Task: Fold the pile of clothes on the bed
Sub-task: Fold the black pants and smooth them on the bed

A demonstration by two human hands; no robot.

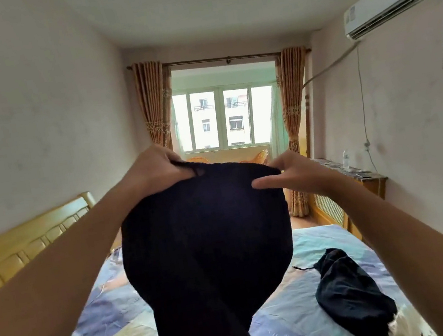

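The bed [117,326], under a patchwork sheet of blue, lilac and pale yellow, fills the lower view; its wooden headboard [22,248] stands against the left wall, and its far right corner ends just short of a low wooden cabinet [335,207] along the right wall, leaving a narrow strip of floor between them. Held up over the middle of the bed is a dark garment [209,258], hanging from its top hem and narrowing as it drops out of view at the bottom edge. A second dark garment [350,298] lies crumpled on the sheet near the bed's right edge, well apart from the held one, with a scrap of white cloth [401,322] touching its near end. The left hand [156,170] grips the left corner of the hem with curled fingers; the right hand [294,174] pinches the right corner, thumb in front, fingers behind the fabric.
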